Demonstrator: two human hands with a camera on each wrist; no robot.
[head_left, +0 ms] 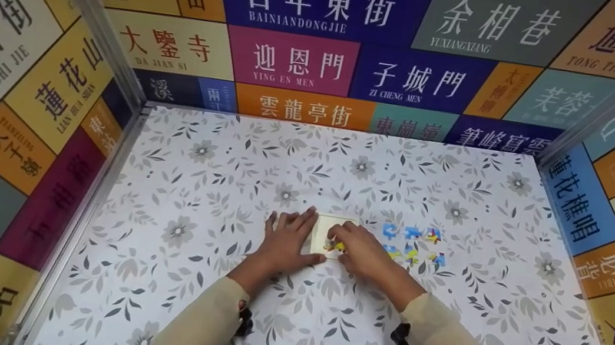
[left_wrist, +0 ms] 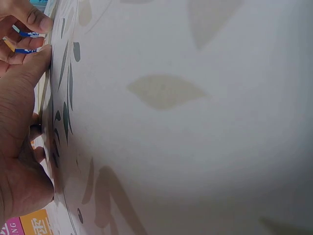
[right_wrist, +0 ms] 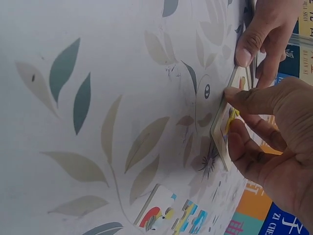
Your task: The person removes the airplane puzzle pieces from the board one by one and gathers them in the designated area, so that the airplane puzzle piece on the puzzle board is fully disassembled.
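Note:
A small pale puzzle tray [head_left: 329, 223] lies flat on the table between both hands. My left hand [head_left: 287, 243] rests at its left side, fingers spread toward the far corner and thumb along the near edge. Above the tray's right half, my right hand [head_left: 364, 250] curls its thumb and fingers about a yellow puzzle piece [right_wrist: 232, 118]; its fingertips partly hide it. In the right wrist view, another colourful piece [right_wrist: 242, 83] shows in the tray near the left thumb. Several loose blue and yellow puzzle pieces [head_left: 410, 255] lie to the right of the right hand.
The white table [head_left: 195, 300] has a grey leaf and flower print. Upright panels [head_left: 304, 62] with coloured sign blocks enclose its back and both sides, with metal posts [head_left: 119, 64] at the corners. Dark bands [head_left: 245, 319] sit at the sleeve cuffs.

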